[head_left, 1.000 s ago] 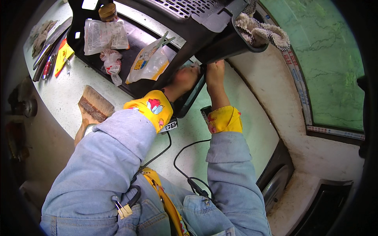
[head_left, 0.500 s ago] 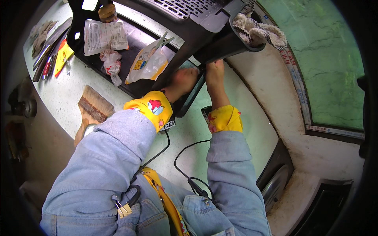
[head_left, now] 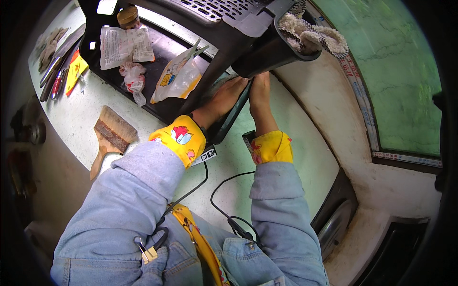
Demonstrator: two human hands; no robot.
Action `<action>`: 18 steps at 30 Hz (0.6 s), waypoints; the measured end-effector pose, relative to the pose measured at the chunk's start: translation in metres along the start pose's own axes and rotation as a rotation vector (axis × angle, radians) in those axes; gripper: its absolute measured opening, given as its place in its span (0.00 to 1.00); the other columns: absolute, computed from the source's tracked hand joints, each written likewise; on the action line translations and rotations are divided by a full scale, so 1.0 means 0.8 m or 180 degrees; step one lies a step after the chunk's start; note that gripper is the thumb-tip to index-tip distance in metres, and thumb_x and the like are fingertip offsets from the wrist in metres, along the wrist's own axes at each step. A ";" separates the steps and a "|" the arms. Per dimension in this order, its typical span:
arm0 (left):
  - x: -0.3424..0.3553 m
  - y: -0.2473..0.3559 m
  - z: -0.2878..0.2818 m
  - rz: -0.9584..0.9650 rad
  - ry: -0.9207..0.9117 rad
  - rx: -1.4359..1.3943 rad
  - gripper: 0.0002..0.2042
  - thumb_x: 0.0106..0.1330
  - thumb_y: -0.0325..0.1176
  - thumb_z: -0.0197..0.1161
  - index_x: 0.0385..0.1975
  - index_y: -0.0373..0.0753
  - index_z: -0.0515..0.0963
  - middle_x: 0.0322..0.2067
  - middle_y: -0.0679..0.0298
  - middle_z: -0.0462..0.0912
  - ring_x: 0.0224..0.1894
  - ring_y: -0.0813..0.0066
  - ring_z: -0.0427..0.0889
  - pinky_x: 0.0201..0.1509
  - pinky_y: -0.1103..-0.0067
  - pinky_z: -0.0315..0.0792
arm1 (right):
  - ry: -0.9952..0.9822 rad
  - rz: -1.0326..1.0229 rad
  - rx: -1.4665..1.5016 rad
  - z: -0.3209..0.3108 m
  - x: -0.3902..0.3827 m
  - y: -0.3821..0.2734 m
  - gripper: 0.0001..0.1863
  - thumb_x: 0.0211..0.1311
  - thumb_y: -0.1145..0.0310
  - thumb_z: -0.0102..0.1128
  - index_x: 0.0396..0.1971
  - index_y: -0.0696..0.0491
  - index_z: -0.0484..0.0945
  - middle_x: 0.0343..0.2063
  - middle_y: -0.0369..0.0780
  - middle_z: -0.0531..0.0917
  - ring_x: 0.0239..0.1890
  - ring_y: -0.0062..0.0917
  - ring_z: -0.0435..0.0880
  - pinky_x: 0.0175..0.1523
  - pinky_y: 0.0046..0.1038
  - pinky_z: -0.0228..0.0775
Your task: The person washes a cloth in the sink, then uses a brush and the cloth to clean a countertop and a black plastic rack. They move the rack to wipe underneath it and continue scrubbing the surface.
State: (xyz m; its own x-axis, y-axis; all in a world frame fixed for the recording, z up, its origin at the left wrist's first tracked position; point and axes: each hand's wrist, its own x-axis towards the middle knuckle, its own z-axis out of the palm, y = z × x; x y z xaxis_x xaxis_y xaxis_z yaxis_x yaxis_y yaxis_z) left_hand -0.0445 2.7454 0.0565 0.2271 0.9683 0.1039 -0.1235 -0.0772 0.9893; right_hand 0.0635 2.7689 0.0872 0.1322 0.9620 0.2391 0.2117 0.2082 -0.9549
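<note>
A black two-tier rack (head_left: 188, 102) with a perforated upper shelf stands before me. My left hand (head_left: 226, 101) reaches past its upright into the right end of the lower tray, close to the raised rim (head_left: 234, 114). The fingertips are hidden, so whether it holds anything cannot be told. On the outer side of that rim is my right hand (head_left: 260, 95), closed against the rack's edge just under a black bin (head_left: 267, 50). The bin partly covers its fingers. In the lower tray lie a printed packet (head_left: 126, 46), a knotted plastic bag (head_left: 133, 81) and a clipped bag (head_left: 179, 78).
A wooden-handled brush (head_left: 114, 131) lies left of the rack on the pale table. Knives (head_left: 57, 59), a yellow packet (head_left: 76, 71) and a cloth (head_left: 52, 45) are farther left. A jar (head_left: 128, 18) stands on the rack. A checked cloth (head_left: 310, 35) hangs from the bin. Black cables (head_left: 220, 202) run below my arms.
My left hand, blurred before, shows sharply now, and its forearm has shifted slightly left and down. The brush handle is uncovered more. My right hand stays at the rack's edge.
</note>
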 end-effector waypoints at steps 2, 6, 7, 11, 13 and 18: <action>0.002 0.004 -0.002 0.0050 -0.0218 0.0102 0.22 0.73 0.43 0.42 0.55 0.33 0.70 0.56 0.57 0.73 0.59 0.74 0.69 0.65 0.80 0.57 | 0.0021 0.0012 -0.0040 -0.001 -0.001 0.001 0.18 0.69 0.58 0.36 0.40 0.58 0.69 0.36 0.41 0.74 0.40 0.25 0.71 0.49 0.26 0.63; -0.002 0.007 0.000 0.0045 -0.0143 -0.0383 0.23 0.74 0.43 0.38 0.59 0.34 0.67 0.59 0.56 0.69 0.61 0.71 0.67 0.66 0.78 0.55 | -0.0079 0.0034 -0.0075 -0.007 -0.001 0.007 0.17 0.70 0.58 0.35 0.37 0.57 0.68 0.34 0.40 0.73 0.38 0.24 0.71 0.46 0.25 0.63; -0.001 0.007 -0.001 0.0024 -0.0190 -0.0040 0.23 0.74 0.43 0.38 0.60 0.34 0.65 0.60 0.56 0.67 0.61 0.71 0.66 0.67 0.78 0.54 | -0.0180 0.0051 -0.0026 -0.008 0.000 0.009 0.17 0.70 0.59 0.35 0.37 0.56 0.68 0.34 0.40 0.73 0.38 0.24 0.71 0.46 0.25 0.63; 0.008 0.008 -0.003 -0.0028 -0.0383 0.0206 0.24 0.74 0.45 0.36 0.63 0.35 0.61 0.61 0.57 0.66 0.63 0.70 0.64 0.68 0.78 0.52 | -0.0157 0.0216 -0.0199 -0.006 0.002 0.012 0.18 0.70 0.58 0.35 0.39 0.57 0.69 0.35 0.40 0.74 0.39 0.26 0.72 0.48 0.26 0.63; 0.007 0.008 -0.003 -0.0002 -0.0308 0.0129 0.24 0.74 0.45 0.37 0.61 0.35 0.63 0.61 0.57 0.66 0.63 0.70 0.64 0.68 0.78 0.52 | -0.0001 -0.0196 -0.0124 -0.003 0.002 0.011 0.18 0.70 0.58 0.34 0.39 0.57 0.69 0.35 0.40 0.74 0.39 0.26 0.72 0.49 0.27 0.63; -0.001 0.001 0.000 -0.0320 -0.0101 -0.0573 0.23 0.74 0.45 0.39 0.58 0.34 0.67 0.61 0.56 0.66 0.63 0.70 0.63 0.67 0.78 0.52 | -0.0024 -0.0038 -0.0253 -0.004 0.000 0.004 0.17 0.69 0.59 0.36 0.38 0.57 0.69 0.34 0.40 0.74 0.39 0.26 0.72 0.48 0.28 0.63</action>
State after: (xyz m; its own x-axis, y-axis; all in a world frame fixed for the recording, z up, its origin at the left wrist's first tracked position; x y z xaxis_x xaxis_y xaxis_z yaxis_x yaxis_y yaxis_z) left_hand -0.0446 2.7447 0.0572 0.2770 0.9608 0.0115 -0.2686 0.0660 0.9610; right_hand 0.0670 2.7693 0.0850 0.1220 0.9609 0.2487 0.2894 0.2052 -0.9349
